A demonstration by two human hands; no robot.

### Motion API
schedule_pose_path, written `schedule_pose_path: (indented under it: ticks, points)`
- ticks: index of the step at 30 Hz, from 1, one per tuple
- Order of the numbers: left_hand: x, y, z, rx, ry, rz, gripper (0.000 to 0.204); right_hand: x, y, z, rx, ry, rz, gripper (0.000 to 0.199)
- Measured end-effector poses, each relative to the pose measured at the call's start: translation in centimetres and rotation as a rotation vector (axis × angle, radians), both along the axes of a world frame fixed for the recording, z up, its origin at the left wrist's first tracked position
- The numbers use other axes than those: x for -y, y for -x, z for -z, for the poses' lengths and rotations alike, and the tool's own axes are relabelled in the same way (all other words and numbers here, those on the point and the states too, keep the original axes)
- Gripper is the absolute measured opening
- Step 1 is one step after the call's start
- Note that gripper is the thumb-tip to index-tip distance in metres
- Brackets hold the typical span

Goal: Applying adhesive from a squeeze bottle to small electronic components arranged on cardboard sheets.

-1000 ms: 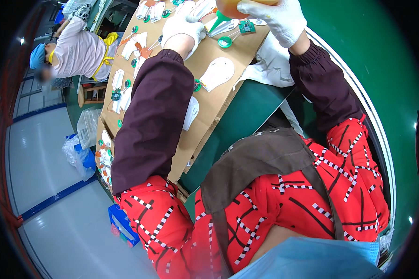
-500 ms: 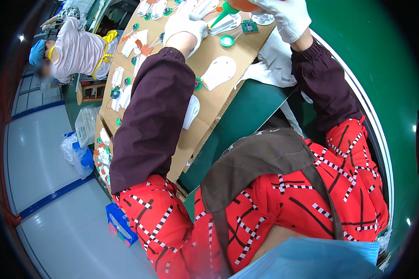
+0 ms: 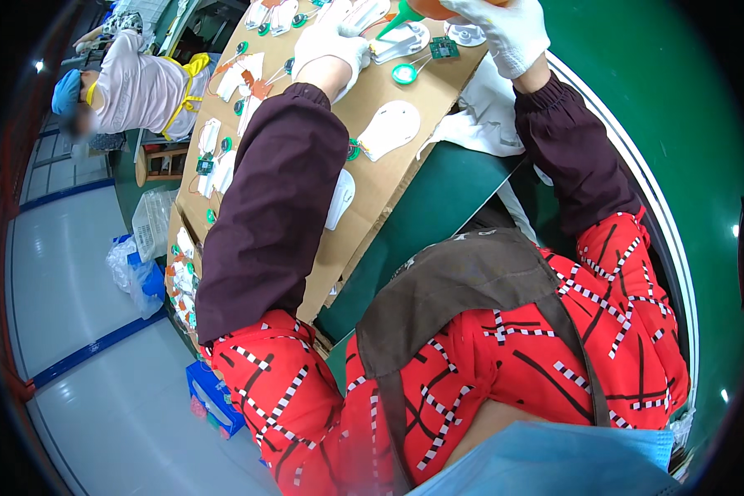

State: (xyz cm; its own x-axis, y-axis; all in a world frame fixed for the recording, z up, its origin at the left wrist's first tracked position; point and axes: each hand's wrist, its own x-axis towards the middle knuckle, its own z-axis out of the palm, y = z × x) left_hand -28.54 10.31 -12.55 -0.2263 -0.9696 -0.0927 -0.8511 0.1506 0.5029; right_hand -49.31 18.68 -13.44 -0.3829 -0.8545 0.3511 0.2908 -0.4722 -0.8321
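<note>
My right hand, in a white glove, is closed round an orange squeeze bottle, cut off by the upper edge. Its green nozzle points down left at an open white plastic housing. At the left end of that housing my gloved left hand is closed, fingers bent and partly hidden, seemingly steadying it. Wires run from a small green circuit board to a round green-rimmed part beside the housing. Nearer me lies a white, paddle-shaped shell.
Cardboard covers the bench, with several white housings and wired green parts along its left side. A white cloth hangs at the right edge. Far left, a person in a blue cap leans over another bench. Plastic bags lie left.
The nozzle has shifted slightly left and down along the white housing, the right hand moving with it. My left hand stays nearly in place.
</note>
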Motion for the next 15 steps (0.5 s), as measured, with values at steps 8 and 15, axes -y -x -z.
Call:
schedule_pose_path:
  ticks: [8,15]
  points:
    - [0.5,0.2,0.4,0.092,0.113,0.064,0.021,-1.1,6.1,-2.0,0.715,0.059,0.027,0.041]
    - [-1.0,-0.1,-2.2,0.28,0.188,0.226,0.03,-5.0,19.4,4.2,1.055,0.339,-0.155,0.061]
